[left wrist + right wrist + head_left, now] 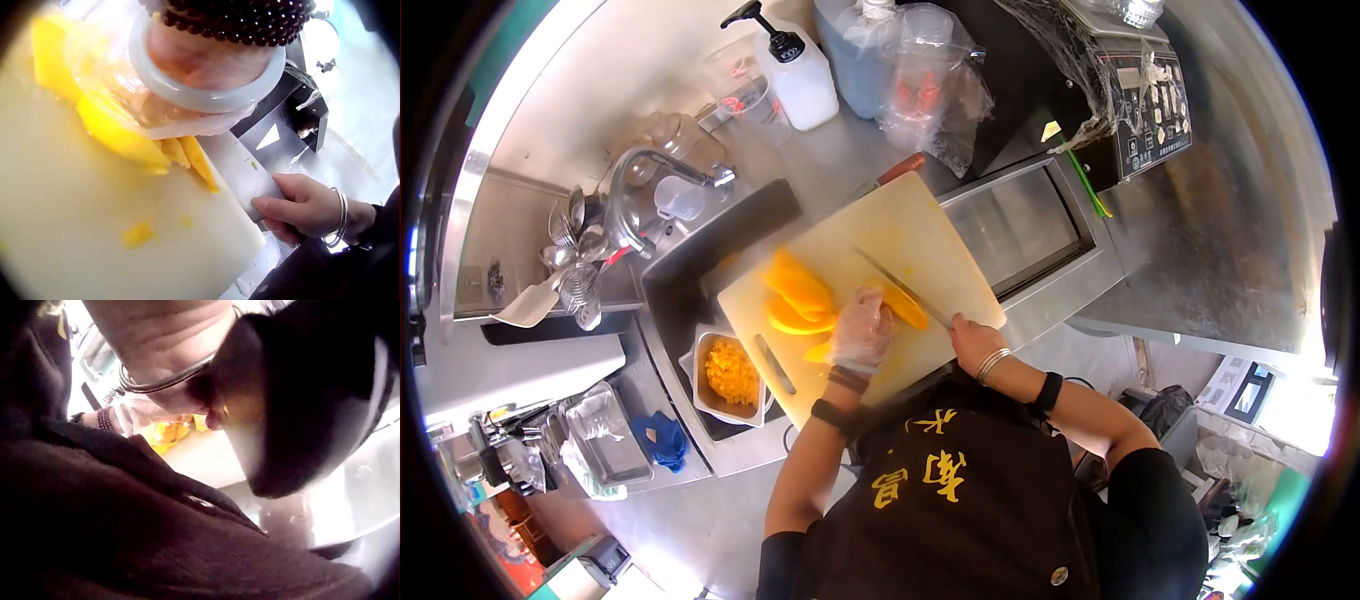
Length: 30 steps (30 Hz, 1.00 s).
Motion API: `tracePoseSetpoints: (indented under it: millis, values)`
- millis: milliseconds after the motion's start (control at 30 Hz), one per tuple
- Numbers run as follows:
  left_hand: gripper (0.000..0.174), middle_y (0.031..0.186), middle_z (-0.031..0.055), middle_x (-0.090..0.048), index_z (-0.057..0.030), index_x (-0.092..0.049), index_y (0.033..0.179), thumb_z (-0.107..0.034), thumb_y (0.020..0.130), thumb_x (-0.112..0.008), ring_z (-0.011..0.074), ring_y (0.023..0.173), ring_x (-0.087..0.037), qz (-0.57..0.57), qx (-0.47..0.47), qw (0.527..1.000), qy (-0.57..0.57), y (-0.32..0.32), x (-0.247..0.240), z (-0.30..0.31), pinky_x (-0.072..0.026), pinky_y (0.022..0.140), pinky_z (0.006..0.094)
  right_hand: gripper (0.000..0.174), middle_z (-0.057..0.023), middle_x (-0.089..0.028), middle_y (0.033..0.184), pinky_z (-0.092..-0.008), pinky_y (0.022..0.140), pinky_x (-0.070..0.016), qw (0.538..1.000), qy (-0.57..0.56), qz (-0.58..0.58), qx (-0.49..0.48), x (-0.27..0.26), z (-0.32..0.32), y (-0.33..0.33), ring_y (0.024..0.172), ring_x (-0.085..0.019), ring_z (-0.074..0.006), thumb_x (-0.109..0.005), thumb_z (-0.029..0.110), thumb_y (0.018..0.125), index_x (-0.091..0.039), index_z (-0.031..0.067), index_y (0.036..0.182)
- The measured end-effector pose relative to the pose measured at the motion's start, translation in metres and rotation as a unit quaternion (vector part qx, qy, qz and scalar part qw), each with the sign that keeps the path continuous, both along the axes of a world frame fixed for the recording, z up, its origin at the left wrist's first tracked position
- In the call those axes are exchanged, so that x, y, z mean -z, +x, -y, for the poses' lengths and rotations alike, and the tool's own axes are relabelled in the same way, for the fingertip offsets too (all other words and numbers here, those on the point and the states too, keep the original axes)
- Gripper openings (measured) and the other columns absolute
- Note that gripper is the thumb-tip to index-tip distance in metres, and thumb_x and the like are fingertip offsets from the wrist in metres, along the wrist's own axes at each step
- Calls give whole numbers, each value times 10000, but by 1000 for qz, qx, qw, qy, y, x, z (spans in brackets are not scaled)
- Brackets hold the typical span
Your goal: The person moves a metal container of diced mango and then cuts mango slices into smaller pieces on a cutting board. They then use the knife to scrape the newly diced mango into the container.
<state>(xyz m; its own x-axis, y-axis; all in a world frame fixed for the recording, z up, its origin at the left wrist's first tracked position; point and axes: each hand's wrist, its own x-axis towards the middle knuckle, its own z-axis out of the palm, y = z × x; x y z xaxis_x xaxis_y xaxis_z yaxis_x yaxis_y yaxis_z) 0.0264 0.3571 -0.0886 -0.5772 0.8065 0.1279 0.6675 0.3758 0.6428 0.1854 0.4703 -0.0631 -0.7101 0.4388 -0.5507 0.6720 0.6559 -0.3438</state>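
In the head view my left hand (863, 330), in a clear plastic glove, holds a peeled yellow mango piece (903, 305) down on the white cutting board (900, 215). My right hand (977, 345) is bare and grips a kitchen knife (900, 285), its blade along the far side of that piece. Seen from the left wrist, the blade is broad, with a green fleck on it, and mango strips (199, 164) lie beside it. Larger mango pieces (800, 285) lie left of my gloved hand. The knife handle is mostly hidden in my right fist.
A white tub of diced mango (730, 372) stands at the board's left, by the sink (690, 270). Behind the board lies a red-handled tool (900, 168). A pump bottle (800, 85) and a faucet (635, 200) stand farther back. A machine with a button panel (1150, 105) is at right.
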Motion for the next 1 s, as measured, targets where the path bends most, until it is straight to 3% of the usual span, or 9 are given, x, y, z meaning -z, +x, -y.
tracePoseSetpoints:
  millis: [167, 233, 433, 667, 733, 833, 1000]
  values:
    - [384, 886, 164, -547, 12, -460, 1056, -117, 707, -557, 285, 763, -562, 32, -57, 996, 60, 2, 5, 2, -462, 679, 336, 206, -178, -568, 718, -452, 609, -426, 999, 15, -33, 14, -13, 2, 5, 692, -553, -368, -410, 225, 836, -396, 27, 888]
    - [424, 864, 137, -549, 23, -452, 1067, -104, 685, -585, 235, 746, -562, 133, -72, 984, 90, 6, -15, -2, -459, 679, 312, 180, -190, -570, 764, -452, 655, -431, 1000, -11, 15, 3, -15, 3, 3, 741, -562, -363, -400, 193, 837, -390, 27, 906]
    - [468, 861, 130, -538, 33, -433, 1110, -89, 683, -583, 207, 727, -546, 213, -80, 973, 44, 2, -21, -6, -449, 671, 297, 180, -184, -574, 763, -448, 632, -446, 1000, 8, 22, -11, 0, 12, 6, 730, -573, -357, -397, 185, 835, -391, 21, 911]
    - [473, 857, 123, -533, 36, -436, 1122, -75, 683, -573, 201, 725, -531, 168, -98, 977, 83, 6, -2, -5, -443, 665, 289, 158, -198, -581, 774, -444, 652, -457, 1000, 21, 19, 10, 30, 20, -12, 749, -579, -348, -407, 135, 808, -405, 21, 919]
    - [399, 800, 141, -537, 46, -448, 1079, -54, 699, -523, 210, 670, -506, 123, -99, 980, 122, 7, -2, -5, -421, 645, 300, 171, -207, -580, 770, -451, 643, -449, 1000, 6, 4, -13, 26, 16, -11, 737, -574, -357, -388, 167, 831, -411, 15, 906]
    - [373, 791, 136, -544, 50, -459, 1046, -61, 697, -530, 221, 672, -522, 202, -94, 970, 97, 6, -14, -4, -427, 633, 307, 196, -213, -575, 746, -458, 634, -437, 999, -26, -22, 27, 1, 15, -10, 714, -565, -374, -379, 189, 844, -411, 3, 897]
    - [318, 771, 134, -540, 35, -484, 983, -59, 684, -537, 232, 664, -526, 191, -95, 972, 97, 5, -4, -3, -429, 618, 309, 208, -206, -554, 657, -455, 584, -422, 999, -24, -37, 31, -11, 18, -2, 652, -548, -380, -427, 206, 826, -406, 4, 871]
